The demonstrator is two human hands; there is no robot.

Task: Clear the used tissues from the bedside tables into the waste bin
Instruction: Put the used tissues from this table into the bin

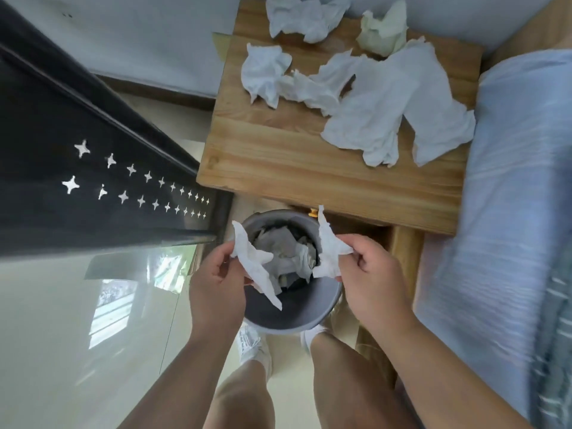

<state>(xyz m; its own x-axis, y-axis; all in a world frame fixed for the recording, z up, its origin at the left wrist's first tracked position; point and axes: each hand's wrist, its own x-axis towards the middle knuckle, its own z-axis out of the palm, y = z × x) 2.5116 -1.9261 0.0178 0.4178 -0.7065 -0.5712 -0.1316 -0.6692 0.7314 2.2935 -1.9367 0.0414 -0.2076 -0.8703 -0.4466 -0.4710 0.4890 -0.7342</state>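
Note:
A grey round waste bin (312,308) stands on the floor below the wooden bedside table (294,156), with crumpled tissues inside it. My left hand (213,286) pinches a white tissue (257,267) over the bin's left rim. My right hand (371,274) pinches another white tissue (329,252) over the right rim. Several crumpled white tissues (380,113) lie on the far half of the table. Among them are a ball (266,72) at the left, a pile (303,17) at the back and a yellowish one (383,29).
A bed with a pale blue cover (520,181) runs along the right of the table. A dark panel with star-shaped cut-outs (93,168) stands at the left. My legs and white shoes (253,345) are just in front of the bin on glossy floor tiles.

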